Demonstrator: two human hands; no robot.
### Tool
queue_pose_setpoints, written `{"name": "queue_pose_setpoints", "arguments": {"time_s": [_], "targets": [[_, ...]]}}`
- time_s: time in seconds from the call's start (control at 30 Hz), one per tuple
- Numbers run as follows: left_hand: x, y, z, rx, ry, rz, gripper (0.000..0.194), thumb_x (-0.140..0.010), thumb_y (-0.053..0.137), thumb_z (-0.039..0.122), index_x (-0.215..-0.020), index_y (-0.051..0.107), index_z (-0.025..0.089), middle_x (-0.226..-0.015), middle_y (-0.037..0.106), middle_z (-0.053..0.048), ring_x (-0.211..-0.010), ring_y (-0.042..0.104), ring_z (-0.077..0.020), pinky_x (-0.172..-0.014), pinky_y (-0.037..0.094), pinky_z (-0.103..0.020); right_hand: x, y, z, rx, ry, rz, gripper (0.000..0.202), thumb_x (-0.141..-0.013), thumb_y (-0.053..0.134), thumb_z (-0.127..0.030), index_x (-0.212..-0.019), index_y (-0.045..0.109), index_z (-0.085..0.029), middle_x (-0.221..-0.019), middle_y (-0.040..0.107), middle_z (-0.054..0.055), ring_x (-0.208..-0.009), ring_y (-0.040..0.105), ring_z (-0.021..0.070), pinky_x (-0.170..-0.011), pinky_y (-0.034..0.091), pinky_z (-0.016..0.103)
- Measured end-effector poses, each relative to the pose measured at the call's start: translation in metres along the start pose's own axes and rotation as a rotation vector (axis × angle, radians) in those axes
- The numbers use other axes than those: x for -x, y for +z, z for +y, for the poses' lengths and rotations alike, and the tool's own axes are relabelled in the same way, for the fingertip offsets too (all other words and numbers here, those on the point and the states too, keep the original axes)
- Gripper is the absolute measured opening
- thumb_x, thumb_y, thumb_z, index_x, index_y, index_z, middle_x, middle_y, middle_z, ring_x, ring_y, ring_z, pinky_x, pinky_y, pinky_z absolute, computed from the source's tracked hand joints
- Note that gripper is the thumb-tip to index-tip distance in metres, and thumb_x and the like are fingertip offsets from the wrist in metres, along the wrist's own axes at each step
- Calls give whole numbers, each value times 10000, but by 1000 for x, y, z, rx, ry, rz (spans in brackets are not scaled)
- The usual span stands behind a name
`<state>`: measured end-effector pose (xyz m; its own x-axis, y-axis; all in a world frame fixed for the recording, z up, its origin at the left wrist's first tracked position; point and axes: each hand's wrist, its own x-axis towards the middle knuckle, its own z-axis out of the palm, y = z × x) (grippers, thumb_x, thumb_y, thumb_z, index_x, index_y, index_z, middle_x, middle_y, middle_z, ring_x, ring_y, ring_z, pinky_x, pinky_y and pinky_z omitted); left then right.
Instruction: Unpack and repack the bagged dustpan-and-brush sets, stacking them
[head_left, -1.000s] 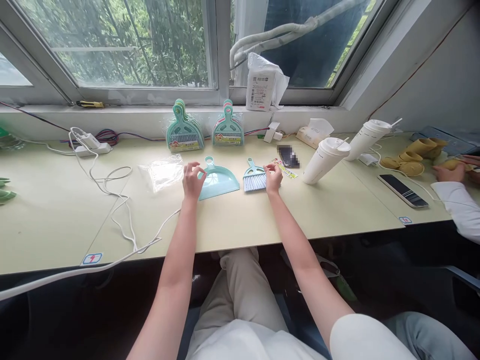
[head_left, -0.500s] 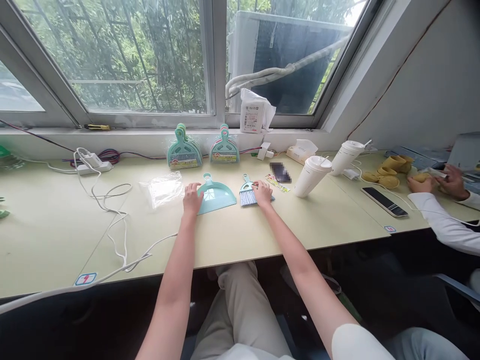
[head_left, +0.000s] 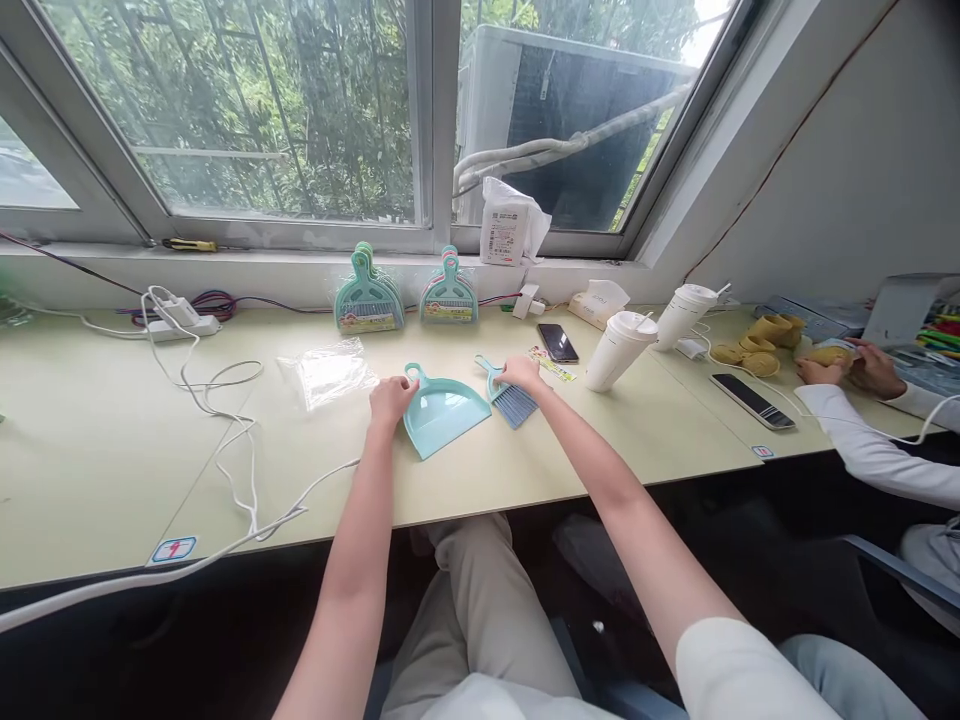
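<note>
Clearly, the dustpan was the middle piece of the scene, at the worktop, its ring handle pointing away from the person and its wide straight edge facing nearer and to the right; whether all of it lay flat could not be told. The left hand was closed narrowly on the dustpan's left side, close to the ring handle, with the thumb and fingers drawn together; the right hand, just to the right of the dustpan, held the small brush around its handle, the fingers curled and partly hiding the grip; the brush's blue-grey bristles slanted towards the person, beside the dustpan's right corner, and it was unclear whether the two touched.

Left of the dustpan lay a crumpled clear wrapper; farther left of it were the white cable and the power strip; beyond it, two wrapped packs of similar sets, the left pack and the right pack, stood against the wall. To its right and farther back were a colourful card, a dark phone, a tissue box and two lidded white cups, the nearer cup and the farther cup; well to the right of it, another person's hands held a yellowish item, near a second phone.
</note>
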<state>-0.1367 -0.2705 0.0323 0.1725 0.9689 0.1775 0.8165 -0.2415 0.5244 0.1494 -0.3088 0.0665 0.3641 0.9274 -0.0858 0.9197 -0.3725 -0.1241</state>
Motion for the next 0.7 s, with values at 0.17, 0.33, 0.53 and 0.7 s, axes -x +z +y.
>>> {"name": "queue_pose_setpoints", "arguments": {"time_s": [0.17,0.33,0.53,0.7], "targets": [[1,12,9,63,-3,-17,351,-838,402,422,-635,610,225,-780,656,-130,-895,602,-304,-736,404,-367,16,-18,-11,-224,-112,63,244,-742,599,-428,-864,687,-236,-902,705,34,-907,602,205,-774,349,304],[8,19,27,281,122,-193,352,-823,400,415,-659,635,212,-733,671,-94,-763,608,-239,-696,434,-330,34,-5,-53,-47,-332,7,175,-709,669,-366,-771,676,-202,-891,696,64,-911,588,229,-819,338,338],[15,15,29,523,349,-533,283,-742,483,270,-920,675,162,-775,690,-44,-711,612,-166,-683,463,-268,38,22,-70,-9,-455,238,151,-787,596,-234,-924,608,-174,-1039,645,96,-1024,533,232,-850,363,339],[19,17,33,44,494,-48,220,-761,585,230,-973,640,215,-852,646,-52,-841,593,-210,-724,440,-302,27,21,-56,-183,-424,91,152,-730,662,-291,-855,628,-211,-978,669,15,-979,556,191,-782,389,274]]}}
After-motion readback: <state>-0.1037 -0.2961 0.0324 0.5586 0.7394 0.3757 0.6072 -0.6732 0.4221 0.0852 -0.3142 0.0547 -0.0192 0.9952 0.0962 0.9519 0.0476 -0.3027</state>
